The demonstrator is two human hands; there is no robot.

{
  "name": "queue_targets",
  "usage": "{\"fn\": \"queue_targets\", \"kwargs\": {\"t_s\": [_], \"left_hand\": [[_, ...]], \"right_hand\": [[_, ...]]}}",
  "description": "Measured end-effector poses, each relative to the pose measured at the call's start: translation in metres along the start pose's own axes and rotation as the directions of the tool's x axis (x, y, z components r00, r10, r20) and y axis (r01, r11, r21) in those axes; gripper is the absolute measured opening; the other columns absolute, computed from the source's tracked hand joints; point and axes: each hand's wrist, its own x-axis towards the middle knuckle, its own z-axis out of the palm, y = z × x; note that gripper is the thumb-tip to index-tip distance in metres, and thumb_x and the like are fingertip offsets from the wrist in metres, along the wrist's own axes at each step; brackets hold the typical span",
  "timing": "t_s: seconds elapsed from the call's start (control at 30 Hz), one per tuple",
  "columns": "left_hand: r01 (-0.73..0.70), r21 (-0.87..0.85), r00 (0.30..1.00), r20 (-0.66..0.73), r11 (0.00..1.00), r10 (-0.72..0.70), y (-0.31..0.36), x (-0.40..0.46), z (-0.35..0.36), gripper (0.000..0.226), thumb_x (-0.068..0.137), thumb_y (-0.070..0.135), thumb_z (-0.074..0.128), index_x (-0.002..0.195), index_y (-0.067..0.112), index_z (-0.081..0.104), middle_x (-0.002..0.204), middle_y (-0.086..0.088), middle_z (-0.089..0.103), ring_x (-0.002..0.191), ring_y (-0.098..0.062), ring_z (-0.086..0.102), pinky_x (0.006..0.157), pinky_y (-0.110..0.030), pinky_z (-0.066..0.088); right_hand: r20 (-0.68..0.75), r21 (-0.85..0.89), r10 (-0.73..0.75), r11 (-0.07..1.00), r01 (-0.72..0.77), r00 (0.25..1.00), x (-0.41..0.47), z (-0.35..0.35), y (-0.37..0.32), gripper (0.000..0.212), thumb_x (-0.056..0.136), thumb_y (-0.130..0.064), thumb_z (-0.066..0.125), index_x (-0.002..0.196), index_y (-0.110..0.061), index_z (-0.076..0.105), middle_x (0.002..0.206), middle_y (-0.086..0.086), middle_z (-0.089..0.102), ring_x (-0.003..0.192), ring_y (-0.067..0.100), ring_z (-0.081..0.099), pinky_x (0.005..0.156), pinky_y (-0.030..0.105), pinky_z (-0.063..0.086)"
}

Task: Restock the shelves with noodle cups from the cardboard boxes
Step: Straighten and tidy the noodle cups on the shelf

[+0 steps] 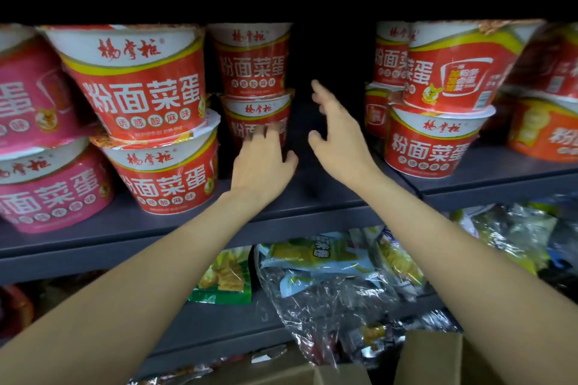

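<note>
Red noodle cups stand two high on a grey shelf. A front stack is at the left and a rear stack behind the middle. My left hand reaches in with its fingertips against the lower rear cup; its grip is blurred. My right hand hovers open in the dark gap beside that stack, holding nothing. Another red stack stands to the right of the gap.
Pink noodle cups fill the far left, orange ones the far right. Below, a lower shelf holds bagged snacks. Cardboard box flaps show at the bottom edge. An upper shelf overhangs, dark.
</note>
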Motion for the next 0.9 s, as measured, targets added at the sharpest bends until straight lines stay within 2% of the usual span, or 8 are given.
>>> {"fn": "queue_targets", "kwargs": {"t_s": [0.1,0.17,0.27,0.37,0.43,0.57,0.73,0.9], "left_hand": [[-0.081,-0.395,0.994,0.040,0.915,0.106,0.035,-0.017,0.002,0.041,0.090,0.025,0.058,0.129,0.021,0.048,0.102,0.011,0.065,0.098,-0.008,0.060,0.088,-0.033,0.048],[-0.028,-0.590,0.985,0.120,0.807,0.121,0.065,-0.020,0.009,0.041,0.091,0.025,0.060,0.130,0.023,0.047,0.097,0.013,0.067,0.091,-0.003,0.061,0.088,-0.032,0.050],[0.121,-0.706,0.971,0.229,0.697,0.063,0.113,-0.002,0.028,0.071,0.085,0.024,0.068,0.144,0.024,0.028,0.128,-0.002,0.054,0.110,-0.012,0.053,0.097,-0.032,0.044],[0.301,-0.764,0.929,0.371,0.570,0.007,0.152,0.025,0.044,0.117,0.065,0.026,0.080,0.150,0.028,-0.002,0.145,-0.009,0.037,0.131,-0.025,0.039,0.109,-0.044,0.034],[0.352,-0.768,0.903,0.429,0.535,0.021,0.162,0.039,0.052,0.117,0.063,0.022,0.079,0.150,0.028,0.001,0.140,-0.006,0.046,0.126,-0.026,0.047,0.106,-0.044,0.038],[0.267,-0.700,0.932,0.363,0.662,0.009,0.160,0.026,0.040,0.095,0.066,0.032,0.079,0.147,0.032,0.027,0.133,0.002,0.055,0.120,-0.019,0.053,0.104,-0.041,0.041],[0.003,-0.518,0.999,0.045,0.855,0.023,0.117,-0.007,0.007,0.066,0.083,0.032,0.068,0.142,0.030,0.039,0.136,0.005,0.053,0.121,-0.013,0.052,0.101,-0.033,0.043],[0.046,-0.524,0.996,-0.037,0.850,-0.077,0.061,-0.038,-0.020,0.053,0.085,0.034,0.067,0.135,0.033,0.048,0.093,0.013,0.061,0.078,0.001,0.054,0.085,-0.026,0.049]], "right_hand": [[-0.186,0.348,0.181,0.931,-0.108,0.966,-0.045,-0.056,0.004,0.052,0.090,0.000,0.053,0.132,-0.028,0.044,0.113,-0.001,0.061,0.092,0.010,0.065,0.079,0.028,0.053],[-0.400,0.394,0.261,0.915,-0.092,0.879,-0.067,-0.096,0.018,0.031,0.086,-0.004,0.051,0.103,-0.029,0.058,0.089,-0.005,0.067,0.074,0.010,0.065,0.068,0.032,0.053],[-0.615,0.298,0.302,0.944,-0.140,0.728,-0.072,-0.138,0.047,0.025,0.079,-0.019,0.053,0.100,-0.033,0.055,0.102,-0.003,0.062,0.093,0.013,0.059,0.085,0.042,0.050],[-0.429,0.306,0.433,0.895,-0.324,0.793,-0.057,-0.152,0.071,0.073,0.085,-0.021,0.065,0.145,-0.025,0.024,0.147,0.006,0.031,0.128,0.016,0.036,0.106,0.034,0.032],[-0.186,0.410,0.486,0.828,-0.382,0.854,-0.046,-0.148,0.077,0.092,0.086,-0.024,0.067,0.151,-0.032,0.002,0.152,0.000,0.028,0.131,0.017,0.037,0.106,0.042,0.034],[-0.123,0.429,0.420,0.839,-0.333,0.899,-0.046,-0.139,0.071,0.091,0.080,-0.031,0.069,0.149,-0.039,0.011,0.136,-0.012,0.045,0.125,0.015,0.045,0.106,0.051,0.038],[0.001,0.455,0.355,0.832,-0.316,0.935,-0.059,-0.119,0.053,0.087,0.087,-0.029,0.066,0.149,-0.044,0.006,0.147,-0.009,0.039,0.128,0.017,0.044,0.100,0.051,0.044],[0.134,0.425,0.280,0.850,-0.311,0.950,-0.060,-0.083,0.023,0.086,0.090,-0.023,0.063,0.149,-0.044,0.005,0.150,-0.010,0.034,0.129,0.015,0.043,0.100,0.050,0.046]]}}
